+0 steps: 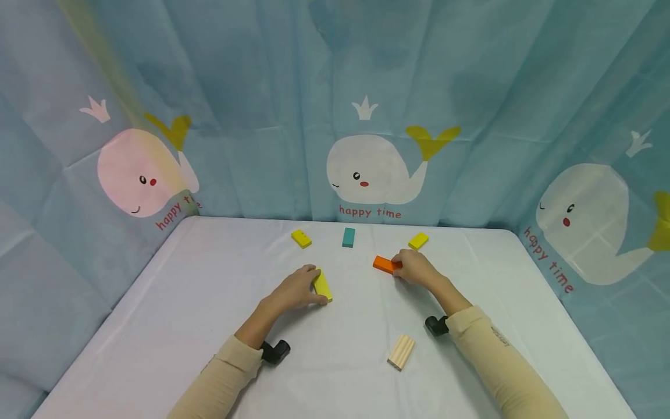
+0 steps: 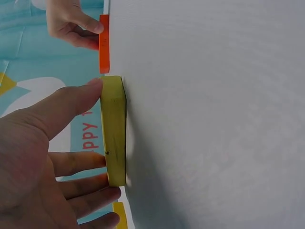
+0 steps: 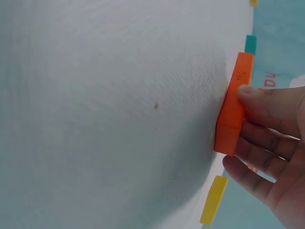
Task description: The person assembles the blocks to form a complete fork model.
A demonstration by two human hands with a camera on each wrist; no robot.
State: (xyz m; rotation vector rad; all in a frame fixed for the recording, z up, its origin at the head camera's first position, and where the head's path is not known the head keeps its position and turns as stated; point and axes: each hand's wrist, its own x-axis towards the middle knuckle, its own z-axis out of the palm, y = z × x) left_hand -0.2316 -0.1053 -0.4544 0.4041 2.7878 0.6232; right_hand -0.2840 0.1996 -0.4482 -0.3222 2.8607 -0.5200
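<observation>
In the head view, my left hand grips a long yellow block on the white table. The left wrist view shows the thumb at one end of this yellow block and fingers near the other end. Farther right, my right hand pinches an orange block near its right end. Seen from the right wrist, the thumb lies on the broad face of the orange block, with fingers behind it. Whether either block is slightly raised, I cannot tell.
Along the back of the white table lie a yellow block, a teal block and another yellow block. Pale wooden sticks lie side by side nearer the front. A blue whale-print curtain hangs behind.
</observation>
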